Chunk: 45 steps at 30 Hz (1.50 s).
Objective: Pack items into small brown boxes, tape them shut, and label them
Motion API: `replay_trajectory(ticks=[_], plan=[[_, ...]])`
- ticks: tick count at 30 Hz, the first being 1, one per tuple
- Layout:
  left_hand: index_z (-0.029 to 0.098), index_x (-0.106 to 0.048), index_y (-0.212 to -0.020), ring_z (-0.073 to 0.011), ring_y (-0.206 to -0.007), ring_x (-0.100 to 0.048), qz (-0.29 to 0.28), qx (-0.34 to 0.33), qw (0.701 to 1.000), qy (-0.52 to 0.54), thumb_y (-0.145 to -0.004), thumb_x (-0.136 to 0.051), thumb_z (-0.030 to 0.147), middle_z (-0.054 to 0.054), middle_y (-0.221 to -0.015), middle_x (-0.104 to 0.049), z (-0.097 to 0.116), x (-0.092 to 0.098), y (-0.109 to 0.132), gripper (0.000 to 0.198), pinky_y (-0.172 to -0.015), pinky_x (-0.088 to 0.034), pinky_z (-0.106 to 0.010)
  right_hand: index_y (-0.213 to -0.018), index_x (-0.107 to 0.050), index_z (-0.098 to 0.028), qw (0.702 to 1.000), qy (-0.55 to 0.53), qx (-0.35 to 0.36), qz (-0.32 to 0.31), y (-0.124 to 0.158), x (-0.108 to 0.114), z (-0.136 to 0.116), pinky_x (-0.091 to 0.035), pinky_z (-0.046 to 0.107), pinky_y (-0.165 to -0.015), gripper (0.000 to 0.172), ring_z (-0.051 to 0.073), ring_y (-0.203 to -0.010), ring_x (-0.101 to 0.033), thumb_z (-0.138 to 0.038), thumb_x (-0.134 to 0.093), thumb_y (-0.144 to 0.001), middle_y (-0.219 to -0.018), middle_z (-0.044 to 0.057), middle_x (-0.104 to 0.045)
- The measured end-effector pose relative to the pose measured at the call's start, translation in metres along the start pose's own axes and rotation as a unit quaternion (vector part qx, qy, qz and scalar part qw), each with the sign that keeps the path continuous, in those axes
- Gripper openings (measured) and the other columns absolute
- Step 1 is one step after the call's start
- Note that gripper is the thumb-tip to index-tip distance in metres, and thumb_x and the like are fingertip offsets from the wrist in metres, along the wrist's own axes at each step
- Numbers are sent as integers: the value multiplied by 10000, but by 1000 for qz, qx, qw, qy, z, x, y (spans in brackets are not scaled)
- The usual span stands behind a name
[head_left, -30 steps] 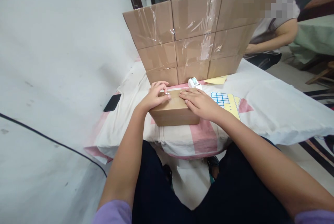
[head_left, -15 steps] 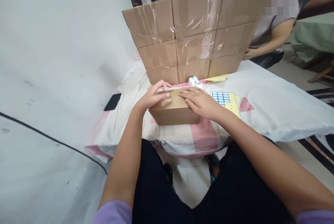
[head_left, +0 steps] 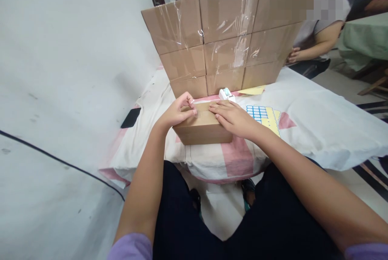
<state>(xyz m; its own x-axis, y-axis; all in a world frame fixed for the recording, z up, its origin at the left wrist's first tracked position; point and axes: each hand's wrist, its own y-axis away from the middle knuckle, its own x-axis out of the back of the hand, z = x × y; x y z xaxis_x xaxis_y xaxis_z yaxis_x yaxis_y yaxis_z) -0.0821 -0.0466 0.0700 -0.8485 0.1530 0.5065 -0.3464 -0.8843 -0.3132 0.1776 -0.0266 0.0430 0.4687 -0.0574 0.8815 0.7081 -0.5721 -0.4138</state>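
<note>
A small brown cardboard box (head_left: 207,134) stands on the cloth-covered table in front of me. My right hand (head_left: 235,118) lies flat across the right part of its top, with the fingers stretched out. Over the top's left part is my left hand (head_left: 179,111), its fingers curled and a gap between index finger and thumb. The thumb is at the box top. A tiny whitish bit shows at the index fingertip; I cannot tell what it is. Just behind the box sits a small white device (head_left: 226,94) with a pale green part.
Taped cardboard boxes (head_left: 226,56) form a tall stack at the table's back. A dark flat phone-like object (head_left: 130,118) lies at left, near the wall. Yellow sheets with a blue grid (head_left: 257,112) lie at right. Another person's hand (head_left: 293,56) is beside the stack.
My left index finger has bent and drawn down a little toward the thumb. The right hand and the box stay in place. The other person's hand has shifted slightly near the stack.
</note>
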Motion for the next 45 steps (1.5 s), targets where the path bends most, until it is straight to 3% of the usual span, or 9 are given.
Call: replay_trajectory(ticks=[11, 24, 32, 37, 45], plan=[[247, -446, -900, -175, -899, -650, -5, 3, 999, -41, -814, -658, 250, 28, -847, -642, -2, -4, -2, 229, -937, -473, -372, -1397, -629, -199, 1000, 3, 6, 8, 0, 0, 0, -340, 547, -1185, 461, 301, -1397, -497, -249, -359, -1027, -1462, 58, -615], [252, -445, -891, -192, -889, -634, -7, -3, 994, -107, -793, -709, 314, 17, -865, -667, 1, -5, 1, 288, -924, -459, -380, -1399, -629, -182, 1000, -4, 2, 5, 0, 1, -2, -334, 555, -1190, 466, 310, -1400, -488, -257, -358, -1028, -1457, 73, -618], [244, -475, -912, -235, -1064, -586, 12, 57, 979, -198, -804, -689, 419, -3, -1040, -662, 7, -5, 2, 296, -994, -389, -407, -1403, -634, -192, 1000, -8, 6, 8, -1, 0, 0, -343, 580, -1186, 463, 323, -1400, -496, -246, -381, -1020, -1447, 84, -626], [242, -502, -907, -225, -1042, -550, 42, 80, 960, -266, -886, -592, 439, 10, -1016, -633, 2, -8, -3, 217, -1014, -319, -433, -1404, -635, -203, 1000, -7, 9, 12, -1, 0, 0, -352, 585, -1180, 460, 323, -1393, -505, -254, -380, -1024, -1448, 80, -626], [253, -598, -926, -254, -1149, -519, 33, 102, 950, -294, -902, -589, 462, -8, -1093, -626, -3, -10, -12, 211, -1043, -271, -475, -1381, -650, -184, 1000, -7, 14, 19, -1, 0, -1, -362, 570, -1181, 451, 318, -1374, -521, -248, -387, -1020, -1432, 83, -638]])
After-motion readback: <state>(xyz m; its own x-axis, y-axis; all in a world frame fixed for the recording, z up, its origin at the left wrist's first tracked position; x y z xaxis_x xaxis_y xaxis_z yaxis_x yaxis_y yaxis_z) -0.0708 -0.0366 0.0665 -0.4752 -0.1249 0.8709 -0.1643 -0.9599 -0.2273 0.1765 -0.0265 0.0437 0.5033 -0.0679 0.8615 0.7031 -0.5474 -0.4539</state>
